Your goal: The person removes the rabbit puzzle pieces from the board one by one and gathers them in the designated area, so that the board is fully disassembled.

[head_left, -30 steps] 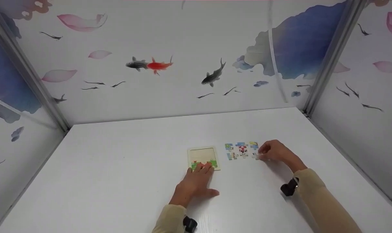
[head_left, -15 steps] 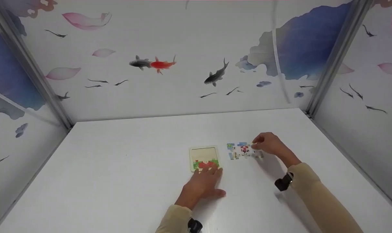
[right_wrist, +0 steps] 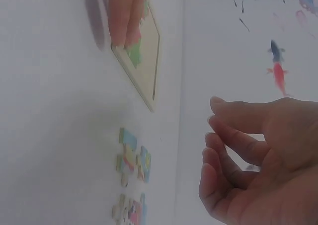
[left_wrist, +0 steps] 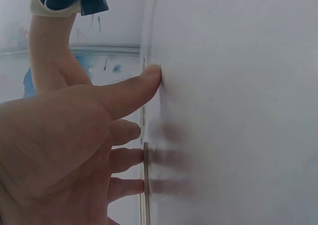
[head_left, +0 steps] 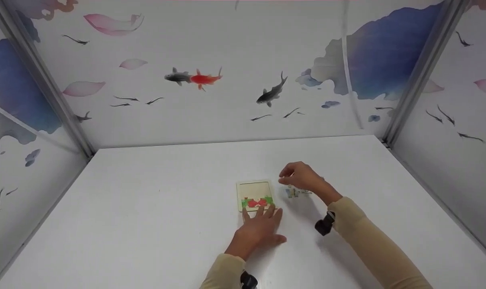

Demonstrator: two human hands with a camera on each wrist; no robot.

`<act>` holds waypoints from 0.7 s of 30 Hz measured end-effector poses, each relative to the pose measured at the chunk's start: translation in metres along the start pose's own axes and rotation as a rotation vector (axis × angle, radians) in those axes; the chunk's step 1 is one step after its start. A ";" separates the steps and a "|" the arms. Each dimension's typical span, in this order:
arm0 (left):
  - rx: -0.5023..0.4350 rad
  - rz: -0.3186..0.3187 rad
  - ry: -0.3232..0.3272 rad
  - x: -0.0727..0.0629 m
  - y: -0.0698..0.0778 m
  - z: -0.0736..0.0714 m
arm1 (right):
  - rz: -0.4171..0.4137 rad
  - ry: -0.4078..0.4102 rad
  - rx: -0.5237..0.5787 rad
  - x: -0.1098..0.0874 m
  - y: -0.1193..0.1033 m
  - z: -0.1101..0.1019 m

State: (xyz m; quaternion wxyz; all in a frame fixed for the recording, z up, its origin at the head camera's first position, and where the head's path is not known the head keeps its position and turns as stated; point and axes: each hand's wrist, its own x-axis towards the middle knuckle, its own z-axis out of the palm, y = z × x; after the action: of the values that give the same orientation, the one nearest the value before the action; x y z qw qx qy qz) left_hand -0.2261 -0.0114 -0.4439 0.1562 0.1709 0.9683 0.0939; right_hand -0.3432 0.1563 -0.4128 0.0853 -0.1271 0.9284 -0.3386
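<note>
Left hand (head_left: 258, 231), fingers straight, touches the board (head_left: 255, 190) at its near edge; right hand (head_left: 302, 178), loosely curled, hovers near pieces (right_wrist: 129, 153) at right.

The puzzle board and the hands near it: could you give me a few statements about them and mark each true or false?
1. The left hand touches the near edge of the puzzle board. True.
2. The puzzle board is completely filled. False: only its near part holds red and green pieces; the rest shows bare wood.
3. Loose pieces lie to the right of the puzzle board. True.
4. The right hand is pressed flat on the tabletop. False: it hovers above it, fingers curled.
5. The only fish on the back wall are black. False: there is also a red fish.
</note>
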 end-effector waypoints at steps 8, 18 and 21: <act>0.015 0.025 0.037 -0.001 -0.001 0.002 | -0.066 -0.028 0.019 0.007 -0.004 0.017; -0.036 -0.001 -0.051 -0.001 -0.008 -0.003 | -0.106 -0.106 0.060 0.018 -0.015 0.038; -0.044 0.008 -0.070 -0.001 -0.009 -0.002 | -0.097 -0.139 0.081 0.022 -0.017 0.045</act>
State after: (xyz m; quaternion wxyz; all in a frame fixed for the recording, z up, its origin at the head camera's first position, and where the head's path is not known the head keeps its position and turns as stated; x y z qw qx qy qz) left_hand -0.2283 -0.0204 -0.4438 0.1933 0.1744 0.9592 0.1100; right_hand -0.3497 0.1103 -0.4375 0.1382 -0.1914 0.8985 -0.3700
